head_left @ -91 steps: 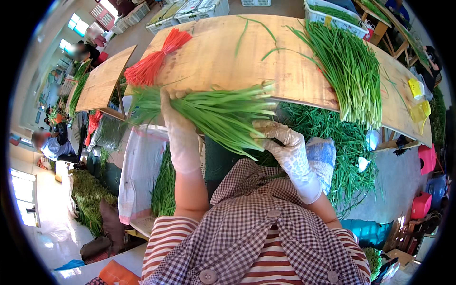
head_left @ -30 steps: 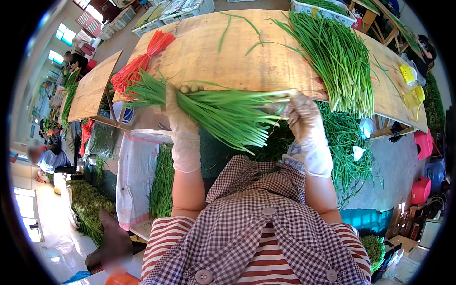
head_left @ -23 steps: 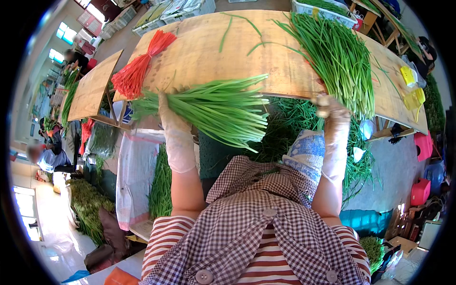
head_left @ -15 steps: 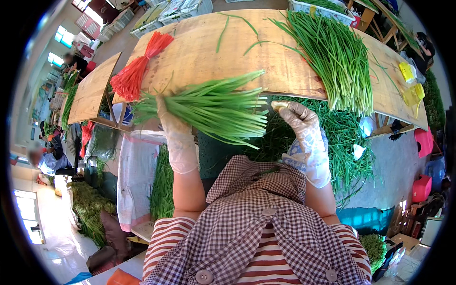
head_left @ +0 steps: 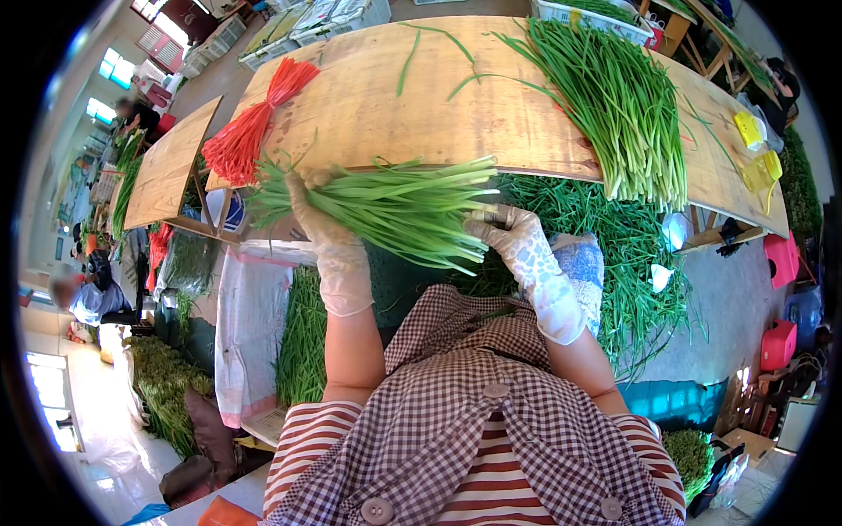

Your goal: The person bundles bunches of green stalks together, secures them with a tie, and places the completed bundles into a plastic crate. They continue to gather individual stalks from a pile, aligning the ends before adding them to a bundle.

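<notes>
In my gloved left hand (head_left: 326, 230), closed round it, is a loose bunch of garlic chives (head_left: 408, 206), held level in front of the table's near edge. The leafy tips point left and the pale stem ends fan out to the right. My gloved right hand (head_left: 519, 245) is at those stem ends, thumb and fingers pinched on a few of them. A larger pile of garlic chives (head_left: 618, 110) lies on the wooden table (head_left: 368, 96) at the right. On its left side is a bundle of red ties (head_left: 259, 123).
Below the table's edge, a heap of loose green leaves (head_left: 645, 280) spreads to my right. A white woven sack (head_left: 250, 333) stands at my left beside more greens (head_left: 301, 342). Yellow plastic items (head_left: 761, 171) sit at the table's right end. Other people are farther off, left and right.
My right hand has moved left and slightly down, from apart from the bunch to its stem ends. My left hand still holds the bunch in nearly the same place.
</notes>
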The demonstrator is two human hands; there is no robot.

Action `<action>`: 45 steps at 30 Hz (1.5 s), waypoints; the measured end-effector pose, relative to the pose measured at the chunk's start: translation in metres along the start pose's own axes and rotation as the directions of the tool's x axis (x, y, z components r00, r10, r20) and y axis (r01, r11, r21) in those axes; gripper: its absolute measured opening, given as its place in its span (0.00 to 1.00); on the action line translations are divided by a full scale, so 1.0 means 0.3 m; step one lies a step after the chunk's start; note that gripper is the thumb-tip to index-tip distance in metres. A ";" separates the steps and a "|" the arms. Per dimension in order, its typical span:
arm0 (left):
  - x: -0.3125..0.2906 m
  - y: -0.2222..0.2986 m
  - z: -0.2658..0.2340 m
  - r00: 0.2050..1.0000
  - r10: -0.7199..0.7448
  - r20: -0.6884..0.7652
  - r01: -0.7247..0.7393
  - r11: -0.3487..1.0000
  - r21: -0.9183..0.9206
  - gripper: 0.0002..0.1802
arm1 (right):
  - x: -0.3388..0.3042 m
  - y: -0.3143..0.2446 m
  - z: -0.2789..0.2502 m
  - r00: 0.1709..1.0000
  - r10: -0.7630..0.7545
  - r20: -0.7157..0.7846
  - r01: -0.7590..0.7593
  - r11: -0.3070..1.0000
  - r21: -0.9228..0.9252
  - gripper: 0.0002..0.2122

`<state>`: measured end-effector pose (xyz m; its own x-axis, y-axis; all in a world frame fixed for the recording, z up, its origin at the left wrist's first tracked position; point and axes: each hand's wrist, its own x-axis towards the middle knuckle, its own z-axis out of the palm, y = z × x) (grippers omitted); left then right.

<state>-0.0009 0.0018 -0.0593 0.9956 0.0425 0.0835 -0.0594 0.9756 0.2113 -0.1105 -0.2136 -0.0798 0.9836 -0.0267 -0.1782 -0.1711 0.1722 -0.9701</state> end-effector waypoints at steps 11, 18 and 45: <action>0.011 0.061 -0.038 0.999 -0.029 0.028 0.029 1.000 0.007 0.17 | -0.038 -0.032 -0.183 0.962 -0.242 -0.129 0.274 0.872 0.405 0.07; -0.012 -0.018 -0.009 0.993 -0.103 -0.060 0.108 0.991 0.080 0.17 | -0.013 -0.130 -0.001 0.994 -0.011 0.108 0.016 0.999 -0.046 0.13; 0.070 0.119 -0.053 0.939 0.111 -0.327 0.008 0.940 0.342 0.15 | -0.100 -0.049 -0.159 0.893 -0.308 0.328 0.032 0.771 0.636 0.09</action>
<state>0.0190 0.0408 -0.0657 0.9515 0.2189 -0.2161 -0.0731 0.8432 0.5325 -0.1401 -0.2623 -0.0681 0.9498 0.2460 0.1933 -0.0644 0.7584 -0.6486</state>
